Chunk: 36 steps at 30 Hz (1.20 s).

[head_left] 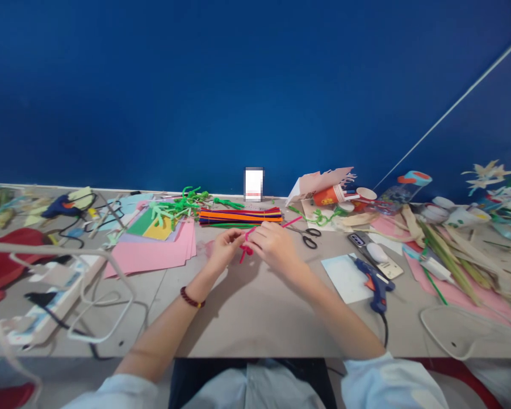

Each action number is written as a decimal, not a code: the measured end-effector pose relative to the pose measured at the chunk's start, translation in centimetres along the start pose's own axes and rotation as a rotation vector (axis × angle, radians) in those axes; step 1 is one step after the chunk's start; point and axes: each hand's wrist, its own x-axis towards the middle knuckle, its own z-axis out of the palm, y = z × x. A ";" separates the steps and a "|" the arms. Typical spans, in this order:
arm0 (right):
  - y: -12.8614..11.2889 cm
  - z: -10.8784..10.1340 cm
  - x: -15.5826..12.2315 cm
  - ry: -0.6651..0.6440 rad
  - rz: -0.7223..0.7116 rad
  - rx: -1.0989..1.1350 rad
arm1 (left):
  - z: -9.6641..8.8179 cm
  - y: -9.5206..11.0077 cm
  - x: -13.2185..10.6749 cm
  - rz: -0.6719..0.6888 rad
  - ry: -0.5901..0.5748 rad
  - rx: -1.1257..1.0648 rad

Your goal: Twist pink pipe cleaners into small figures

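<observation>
"Pipe cleaner in fuzzy bright pink: where is it?"

"Centre of the frame, between the two hands, above the pale grey bench. A straight end slants out to the upper right; a curled, twisted part hangs below."

"And the fingers?"

"Bare left hand: fingers pinched on it. Bare right hand: fingers curled closed on it too, though I can't see every contact."

"What's nearby?"

"Just above them in the frame, a flat bundle of multicoloured pipe cleaners. Just right, black-handled scissors; farther right, a dark-blue glue gun. Left of centre, pink paper sheets."
</observation>
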 end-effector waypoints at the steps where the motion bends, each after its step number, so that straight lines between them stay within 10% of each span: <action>1: -0.1 0.3 0.0 -0.003 0.002 0.005 | -0.1 0.0 0.1 -0.036 0.018 -0.096; 9: 2.4 1.8 -0.1 -0.111 0.176 0.062 | -0.3 0.1 0.4 -0.158 0.034 -0.365; 18: 4.3 0.2 0.0 -0.223 0.078 -0.016 | 0.6 1.4 -0.7 -0.017 -0.344 0.241; 25: 0.6 -1.6 0.3 -0.202 -0.098 -0.160 | 0.3 0.8 0.0 0.057 -0.139 0.342; 36: 1.1 1.0 -0.1 -0.140 -0.010 -0.123 | -0.9 0.7 0.9 -0.166 0.011 -0.300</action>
